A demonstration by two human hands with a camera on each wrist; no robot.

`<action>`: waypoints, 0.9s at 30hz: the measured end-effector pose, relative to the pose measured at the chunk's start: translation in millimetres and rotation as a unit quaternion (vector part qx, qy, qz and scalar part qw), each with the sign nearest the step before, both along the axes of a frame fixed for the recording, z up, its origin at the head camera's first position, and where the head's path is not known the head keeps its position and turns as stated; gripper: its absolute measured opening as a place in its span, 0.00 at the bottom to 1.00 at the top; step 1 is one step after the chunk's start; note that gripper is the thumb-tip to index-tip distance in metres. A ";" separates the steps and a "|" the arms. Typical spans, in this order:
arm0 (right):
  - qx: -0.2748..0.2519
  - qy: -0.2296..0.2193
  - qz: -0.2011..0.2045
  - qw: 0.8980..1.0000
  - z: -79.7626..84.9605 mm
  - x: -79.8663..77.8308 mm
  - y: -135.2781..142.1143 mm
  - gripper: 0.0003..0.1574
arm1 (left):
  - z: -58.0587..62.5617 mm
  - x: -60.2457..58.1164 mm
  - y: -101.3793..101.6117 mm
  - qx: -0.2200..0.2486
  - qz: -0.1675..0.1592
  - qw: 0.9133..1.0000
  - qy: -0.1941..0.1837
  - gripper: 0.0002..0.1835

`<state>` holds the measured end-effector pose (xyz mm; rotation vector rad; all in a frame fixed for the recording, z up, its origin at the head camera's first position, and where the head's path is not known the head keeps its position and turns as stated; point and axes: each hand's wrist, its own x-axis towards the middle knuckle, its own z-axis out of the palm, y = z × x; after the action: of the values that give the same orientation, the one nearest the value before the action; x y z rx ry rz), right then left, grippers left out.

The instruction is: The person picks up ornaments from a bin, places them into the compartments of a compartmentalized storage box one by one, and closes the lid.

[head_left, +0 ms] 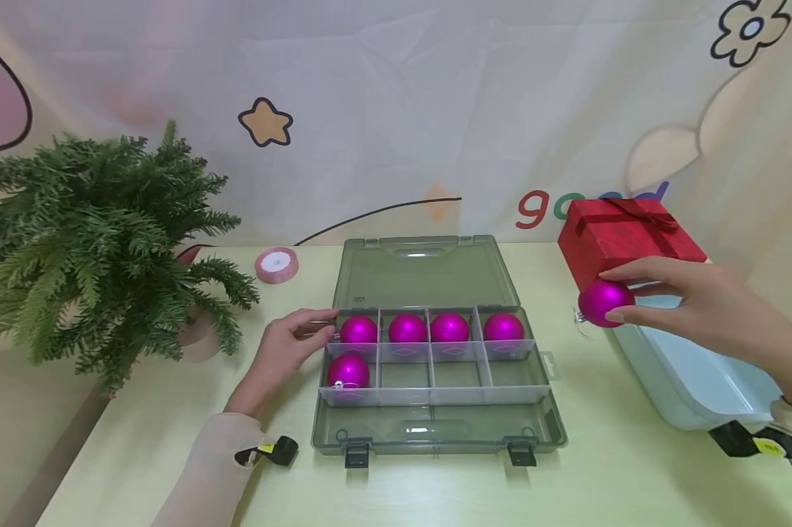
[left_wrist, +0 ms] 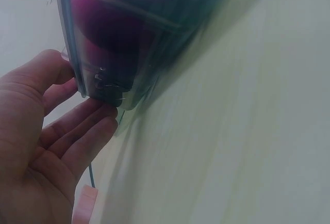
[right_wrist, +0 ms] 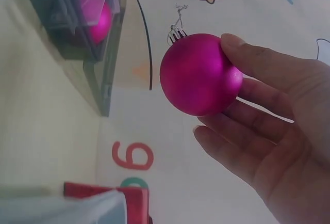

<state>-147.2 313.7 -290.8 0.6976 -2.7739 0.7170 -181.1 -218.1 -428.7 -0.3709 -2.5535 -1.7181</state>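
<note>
My right hand (head_left: 699, 307) holds a magenta Christmas ball (right_wrist: 198, 74) between thumb and fingers, near the light blue bin (head_left: 653, 366). The ball's silver cap and wire loop face left in the head view. In the middle of the table stands a translucent grey-green divided case (head_left: 435, 417), its lid (head_left: 429, 274) laid back. Magenta balls (head_left: 407, 332) fill the back row of compartments, one each. Another ball (head_left: 348, 371) lies in the left compartment of the row in front. My left hand (head_left: 284, 348) touches the case's back left corner, its fingers (left_wrist: 87, 144) fairly straight against the outside.
On the left stands an artificial pine tree (head_left: 106, 234) whose branches reach toward my left hand. A roll of pink ribbon (head_left: 277, 265) lies behind that hand. Behind the bin is a red gift box (head_left: 623, 238) with a bow. A printed cloth (head_left: 383, 110) hangs at the back.
</note>
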 end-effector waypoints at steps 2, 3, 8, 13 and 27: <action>-0.005 0.004 0.019 1.000 -1.5 -3.0 -10.2 0.34 | -0.4 -0.9 -0.6 -0.002 0.001 1.000 0.000 0.19; -0.008 0.004 0.025 1.000 -2.0 -4.2 -14.7 0.34 | -0.5 -1.2 -0.9 -0.002 0.002 1.000 -0.001 0.19; -0.018 -0.021 0.045 0.999 -2.8 -9.9 -39.4 0.32 | -0.6 -2.0 -2.9 -0.006 0.005 1.000 -0.002 0.19; -0.038 -0.057 0.066 0.995 -4.7 -15.6 -61.6 0.29 | 0.1 -2.4 -2.5 -0.005 0.006 1.000 -0.003 0.19; -0.089 -0.126 0.153 0.976 -25.8 -31.1 -130.1 0.26 | -2.4 -1.6 -1.1 -0.001 0.001 1.000 0.001 0.19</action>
<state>-178.3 183.6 -316.6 1.0787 -2.8007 1.1724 -182.6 -219.2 -431.1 -0.3697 -2.5534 -1.7148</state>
